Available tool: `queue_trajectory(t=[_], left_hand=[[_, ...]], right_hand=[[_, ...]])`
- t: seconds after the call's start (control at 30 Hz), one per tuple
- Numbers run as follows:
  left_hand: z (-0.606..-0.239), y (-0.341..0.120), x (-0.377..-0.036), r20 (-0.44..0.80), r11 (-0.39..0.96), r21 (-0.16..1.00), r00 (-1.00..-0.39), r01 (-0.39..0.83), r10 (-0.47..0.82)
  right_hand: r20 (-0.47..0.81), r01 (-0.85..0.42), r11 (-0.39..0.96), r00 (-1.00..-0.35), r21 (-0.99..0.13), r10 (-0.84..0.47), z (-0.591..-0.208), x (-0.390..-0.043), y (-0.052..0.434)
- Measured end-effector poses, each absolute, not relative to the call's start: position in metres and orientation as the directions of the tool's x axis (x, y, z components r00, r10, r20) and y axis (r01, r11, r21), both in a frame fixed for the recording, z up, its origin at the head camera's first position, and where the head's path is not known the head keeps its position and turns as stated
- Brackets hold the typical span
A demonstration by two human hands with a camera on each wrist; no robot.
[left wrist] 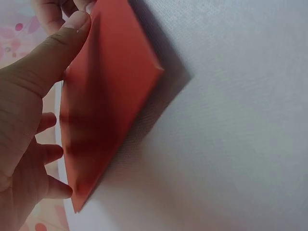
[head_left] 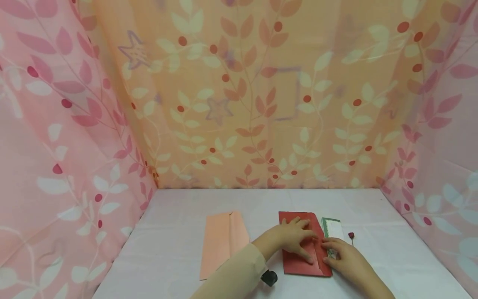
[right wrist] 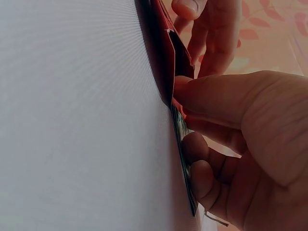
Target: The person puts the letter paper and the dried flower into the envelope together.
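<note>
A red envelope (head_left: 298,265) lies on the white table (head_left: 175,216), with its opening toward the right. My left hand (head_left: 298,241) rests flat on it with fingers spread; the left wrist view shows the thumb (left wrist: 57,48) pressing the red envelope (left wrist: 106,106) near its edge. My right hand (head_left: 337,255) pinches a white card with a green border (head_left: 333,228) at the envelope's right edge. In the right wrist view, the thumb (right wrist: 211,98) and curled fingers hold the thin card (right wrist: 183,144) against the envelope's open flap (right wrist: 168,62).
A peach envelope (head_left: 224,243) lies to the left of the red one. A small red rose-like piece (head_left: 351,236) sits just right of the card. Leaf-patterned fabric walls (head_left: 74,145) enclose the table on three sides.
</note>
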State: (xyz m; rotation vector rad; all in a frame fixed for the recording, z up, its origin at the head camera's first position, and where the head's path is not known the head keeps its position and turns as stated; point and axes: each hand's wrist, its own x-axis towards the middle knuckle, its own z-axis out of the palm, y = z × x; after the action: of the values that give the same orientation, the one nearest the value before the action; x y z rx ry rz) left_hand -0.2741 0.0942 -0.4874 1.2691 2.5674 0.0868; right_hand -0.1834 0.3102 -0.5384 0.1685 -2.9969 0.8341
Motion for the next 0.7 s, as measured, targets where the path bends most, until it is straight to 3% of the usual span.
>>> queue_trajectory(t=[0.7], left_hand=[[-0.501,0.096,-0.283,-0.227,0.631,0.164,-0.594,0.758,0.772]], right_hand=[[0.049,-0.11,0.852,-0.994,-0.513,-0.099,-0.53,-0.177,0.303]])
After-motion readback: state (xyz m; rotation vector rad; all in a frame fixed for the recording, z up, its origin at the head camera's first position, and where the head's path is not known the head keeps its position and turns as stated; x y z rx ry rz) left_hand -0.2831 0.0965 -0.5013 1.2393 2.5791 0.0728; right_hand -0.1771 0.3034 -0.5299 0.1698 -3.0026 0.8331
